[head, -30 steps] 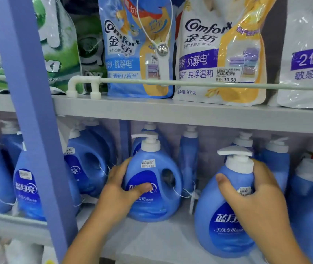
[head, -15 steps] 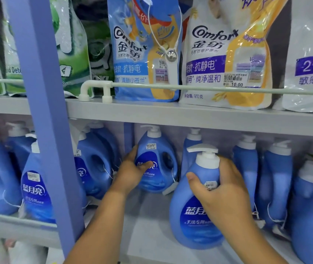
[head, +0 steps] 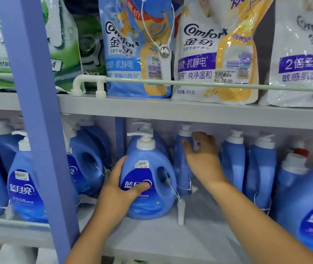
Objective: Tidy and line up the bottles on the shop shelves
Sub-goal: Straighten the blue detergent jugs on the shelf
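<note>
Clearly left hand grips pump bottle; right hand blurred, grasp unclear.

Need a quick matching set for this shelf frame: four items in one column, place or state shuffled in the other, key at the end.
Items
1. left hand
2. right hand
3. blue Comfort pouch
4. white security tag

States
A. stands on the upper shelf behind the rail
B. grips the front of the pump bottle priced 25.00
C. hangs on a cord from that bottle's handle
D. reaches to the narrow bottle at the back

Pairs: 1-B, 2-D, 3-A, 4-C
</note>
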A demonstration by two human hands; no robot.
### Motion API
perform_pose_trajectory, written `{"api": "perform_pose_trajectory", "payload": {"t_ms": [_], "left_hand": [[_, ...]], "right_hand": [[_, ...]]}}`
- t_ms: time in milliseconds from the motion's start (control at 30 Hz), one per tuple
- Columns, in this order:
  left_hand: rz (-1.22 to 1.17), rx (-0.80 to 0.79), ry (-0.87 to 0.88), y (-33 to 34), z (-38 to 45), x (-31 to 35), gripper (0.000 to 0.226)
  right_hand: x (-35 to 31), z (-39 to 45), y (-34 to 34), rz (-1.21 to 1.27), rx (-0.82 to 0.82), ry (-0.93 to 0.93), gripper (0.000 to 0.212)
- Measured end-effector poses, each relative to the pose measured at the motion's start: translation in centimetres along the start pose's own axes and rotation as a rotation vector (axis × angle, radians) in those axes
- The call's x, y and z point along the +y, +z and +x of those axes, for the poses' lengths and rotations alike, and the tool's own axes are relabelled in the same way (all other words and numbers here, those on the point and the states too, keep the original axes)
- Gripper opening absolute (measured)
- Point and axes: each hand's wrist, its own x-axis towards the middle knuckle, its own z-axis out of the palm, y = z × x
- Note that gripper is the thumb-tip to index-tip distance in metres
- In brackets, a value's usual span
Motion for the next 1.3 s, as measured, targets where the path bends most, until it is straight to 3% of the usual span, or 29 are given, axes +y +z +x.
{"api": "perform_pose_trajectory", "payload": {"t_ms": [133,333,433,533,633,733,933,1100,1233,1300], "left_hand": [[-0.011,0.033,-0.001,0.0,0.2,-0.7,0.081],[0.03,0.025,-0.051,0.2,0.3,-3.1,0.082],[0.003,0.048,-0.057,0.5,0.6,-3.6,0.076],[-0.043,0.089,-0.094,0.6,0.6,-4.2,0.073],[-0.056,0.099,-0.109,0.7,0.5,-4.0,0.093],[-0.042,0.064,-0.077,1.0,0.6,-3.7,0.097],[-0.05,0.096,-0.092,0.9,0.6,-4.2,0.084],[-0.061,0.093,-0.105,0.9,0.5,-4.2,0.08],[-0.057,0.101,-0.117,0.9,0.5,-4.1,0.075],[-0.059,0.101,-0.119,0.9,0.4,-3.9,0.074]], "right_hand": [[0.4,3.2,2.1,-0.181,-0.231,0.193,0.075],[2.4,5.7,0.0,-0.404,-0.4,0.13,0.051],[3.8,6.3,-1.4,-0.549,-0.404,0.115,0.043],[4.7,5.8,-0.3,-0.492,-0.367,0.152,0.081],[5.9,4.9,1.0,-0.304,-0.373,0.16,0.114],[7.2,4.1,2.3,-0.393,-0.391,0.103,0.136],[8.3,4.5,3.5,-0.482,-0.355,0.067,0.127],[7.1,4.8,3.9,-0.766,-0.268,-0.038,0.124],[6.3,4.3,3.5,-0.693,-0.312,0.007,0.116],[5.6,3.3,3.0,-0.64,-0.292,-0.001,0.102]]}}
